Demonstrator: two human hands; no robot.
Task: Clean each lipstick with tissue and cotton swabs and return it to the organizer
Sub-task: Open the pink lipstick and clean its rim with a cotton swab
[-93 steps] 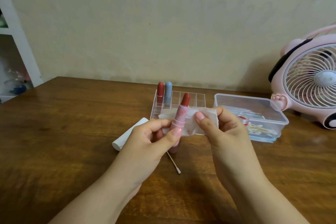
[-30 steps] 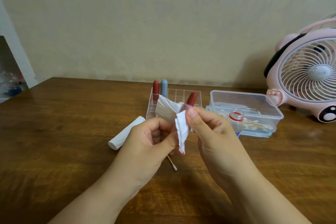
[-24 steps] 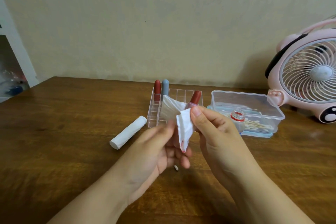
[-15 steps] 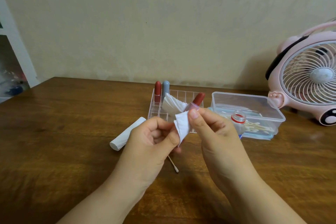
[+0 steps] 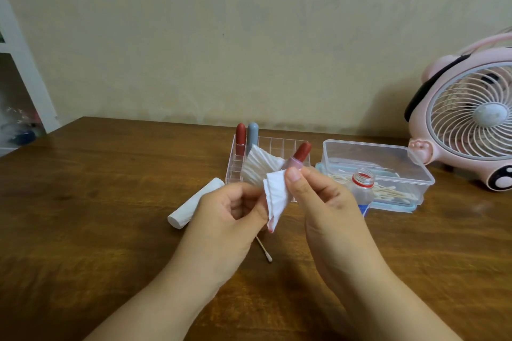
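A pink lipstick (image 5: 300, 153) with a dark red bullet sticks up, tilted right, above my right hand (image 5: 324, 202). My right thumb and fingers pinch it together with a white tissue (image 5: 274, 196); the tissue's lower tip is stained red. My left hand (image 5: 230, 219) is curled and pinches the tissue's left side. The lipstick's lower body is hidden by tissue and fingers. Behind them stands the clear organizer (image 5: 277, 144), with a red lipstick (image 5: 240, 135) and a grey-blue lipstick (image 5: 252, 133) upright at its back left. A cotton swab (image 5: 264, 250) lies on the table under my hands.
A white tissue roll (image 5: 194, 206) lies left of my hands. A clear plastic box (image 5: 388, 163) holding cotton swabs sits to the right, a small open bottle (image 5: 363, 183) in front of it. A pink fan (image 5: 471, 116) stands at the far right on the wooden table (image 5: 97, 230).
My left hand let go and opened for a moment, then curled back onto the tissue. The lipstick has tilted further right in my right hand, and the tissue is now folded around it.
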